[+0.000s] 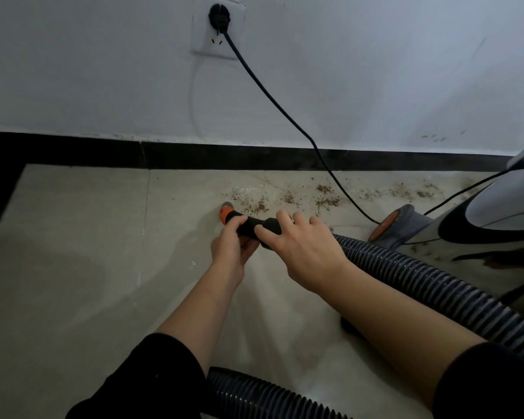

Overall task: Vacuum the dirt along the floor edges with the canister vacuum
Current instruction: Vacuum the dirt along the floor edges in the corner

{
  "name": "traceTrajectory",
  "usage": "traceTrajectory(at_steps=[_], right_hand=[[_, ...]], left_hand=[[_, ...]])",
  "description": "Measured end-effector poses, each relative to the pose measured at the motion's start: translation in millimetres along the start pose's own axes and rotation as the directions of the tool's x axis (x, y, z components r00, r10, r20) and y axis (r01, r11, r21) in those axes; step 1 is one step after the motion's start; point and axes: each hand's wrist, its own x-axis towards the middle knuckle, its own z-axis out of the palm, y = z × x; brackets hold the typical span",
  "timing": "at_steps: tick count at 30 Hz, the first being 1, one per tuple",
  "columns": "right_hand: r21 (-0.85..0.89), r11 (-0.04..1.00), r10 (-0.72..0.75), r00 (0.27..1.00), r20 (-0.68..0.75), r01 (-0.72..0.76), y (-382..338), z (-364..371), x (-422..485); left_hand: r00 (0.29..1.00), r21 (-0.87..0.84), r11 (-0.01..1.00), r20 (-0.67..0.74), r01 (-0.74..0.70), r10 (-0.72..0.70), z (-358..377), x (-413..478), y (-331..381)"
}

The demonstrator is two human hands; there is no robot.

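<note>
Dirt (288,196) lies in brown crumbs along the floor edge, just in front of the black skirting (194,155), from twelve to two o'clock of the hands.

From the head camera, the canister vacuum (481,219) sits at three o'clock, near the mess, probably so the ribbed hose (406,267) stays slack. Its cord (273,98) climbs to the wall socket (218,28) at twelve o'clock and is plugged in.

The left hand (230,246) wraps its fingers firmly round the black nozzle (245,226) just behind the orange tip, most likely to aim it. The right hand (303,246) curls over the hose cuff (273,225) right behind, thumb against it, likely to steady and push.

The tip is low at the trail's nine o'clock end. Whether it touches the floor I cannot tell. That position suits a sweep toward three o'clock along the skirting.
</note>
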Motion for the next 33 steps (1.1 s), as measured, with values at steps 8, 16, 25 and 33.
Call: traceTrajectory(at_steps=[8, 16, 25, 33], right_hand=[[-0.013, 1.0, 0.025, 0.999, 0.029, -0.024, 13, 5, -14], [-0.021, 0.998, 0.066, 0.996, 0.052, -0.065, 26, 8, -31], [-0.033, 0.995, 0.095, 0.993, 0.074, -0.092, 35, 10, -41], [-0.034, 0.994, 0.11, 0.991, 0.078, -0.107, 40, 11, -37]], left_hand=[[0.999, 0.027, 0.999, 0.019, 0.029, -0.03, 16, 0, -19], [0.993, 0.083, 0.994, 0.092, 0.07, -0.078, 29, -2, -33], [0.982, 0.125, 0.987, 0.147, 0.1, -0.118, 43, -6, -40], [0.977, 0.149, 0.983, 0.169, 0.108, -0.132, 50, -3, -39]])
